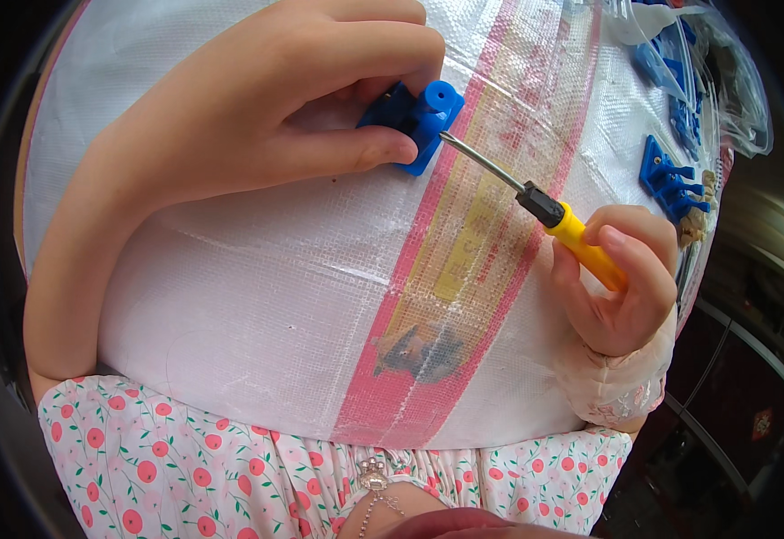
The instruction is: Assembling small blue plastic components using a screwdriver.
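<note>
My left hand (pixel 347 99) pinches a small blue plastic part (pixel 432 126) between thumb and fingers. A round post with a hole in its top stands up on this part, and the fingers hide some of its far left side. In my right hand (pixel 630 274) is a screwdriver (pixel 580 241) with a yellow and black handle, gripped in curled fingers. Its metal shaft points up and left, and the tip meets or nearly meets the blue part's right side; whether they touch I cannot tell.
A white woven sheet (pixel 230 305) with a pink and yellow printed band covers the table. To the right lie another blue plastic part (pixel 670 180) and some small tan pieces (pixel 699 211). Clear plastic bags (pixel 742 99) with more blue parts sit at the far right.
</note>
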### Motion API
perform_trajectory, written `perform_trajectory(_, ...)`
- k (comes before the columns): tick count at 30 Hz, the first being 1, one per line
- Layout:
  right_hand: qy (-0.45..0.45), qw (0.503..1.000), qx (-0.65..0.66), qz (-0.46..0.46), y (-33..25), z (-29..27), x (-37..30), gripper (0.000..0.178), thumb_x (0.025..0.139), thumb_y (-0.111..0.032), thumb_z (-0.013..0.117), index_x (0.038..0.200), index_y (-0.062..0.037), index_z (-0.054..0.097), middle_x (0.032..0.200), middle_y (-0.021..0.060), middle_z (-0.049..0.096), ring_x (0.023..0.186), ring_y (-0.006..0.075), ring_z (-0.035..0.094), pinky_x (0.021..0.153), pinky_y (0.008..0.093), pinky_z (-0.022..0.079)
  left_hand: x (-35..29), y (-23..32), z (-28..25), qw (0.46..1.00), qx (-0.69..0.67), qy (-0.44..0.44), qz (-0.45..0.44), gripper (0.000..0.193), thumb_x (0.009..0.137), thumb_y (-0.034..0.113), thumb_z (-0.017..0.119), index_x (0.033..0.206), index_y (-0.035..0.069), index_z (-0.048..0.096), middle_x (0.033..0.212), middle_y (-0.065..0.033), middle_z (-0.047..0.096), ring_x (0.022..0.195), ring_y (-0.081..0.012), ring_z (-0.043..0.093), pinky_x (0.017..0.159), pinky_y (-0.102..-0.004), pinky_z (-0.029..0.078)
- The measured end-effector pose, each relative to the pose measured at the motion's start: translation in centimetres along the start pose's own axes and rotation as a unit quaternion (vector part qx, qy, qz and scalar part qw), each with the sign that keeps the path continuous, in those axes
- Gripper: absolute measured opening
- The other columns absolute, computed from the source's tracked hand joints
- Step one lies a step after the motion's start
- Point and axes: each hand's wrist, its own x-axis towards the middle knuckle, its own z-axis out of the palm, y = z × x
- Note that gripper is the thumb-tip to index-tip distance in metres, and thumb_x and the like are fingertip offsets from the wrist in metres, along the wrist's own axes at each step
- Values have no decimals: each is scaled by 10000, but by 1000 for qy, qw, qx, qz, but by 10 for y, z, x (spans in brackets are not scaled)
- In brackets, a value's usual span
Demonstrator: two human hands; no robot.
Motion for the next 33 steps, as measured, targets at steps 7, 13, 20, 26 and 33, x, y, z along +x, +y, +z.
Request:
perform_trajectory(7,25,991,0,134,6,-6,1,588,655,86,776,1143,-76,491,1048,128,566,880,202,609,758,259,530,2,5,1,1000,11,-2,-21,225,831,206,687,926,43,565,780,-94,519,660,-201,492,558,-296,376)
perform_trajectory(13,7,993,-20,114,2,-6,0,408,678,32,781,1021,-28,568,928,127,610,833,211,637,728,254,534,1,6,2,1000,11,-5,-27,235,822,203,695,927,40,563,774,-92,513,664,-199,490,561,-307,370)
perform_trajectory(20,19,992,25,121,-2,-10,-5,334,725,-13,767,994,28,574,811,150,633,700,188,632,643,221,496,1,5,-2,1000,-7,9,15,238,829,214,688,931,40,563,778,-94,512,667,-198,490,564,-308,370)
perform_trajectory(26,-16,994,44,95,0,-8,5,340,709,35,747,1002,28,575,803,145,619,688,205,625,618,235,485,0,-1,3,1000,-12,7,12,241,834,220,683,939,41,561,779,-91,511,662,-193,485,562,-305,371)
perform_trajectory(33,16,997,-11,81,3,-1,1,430,645,93,746,1026,-28,587,893,132,595,748,228,616,624,262,500,3,7,0,999,23,-12,-29,238,833,220,684,938,43,564,775,-89,513,661,-192,487,560,-300,369)
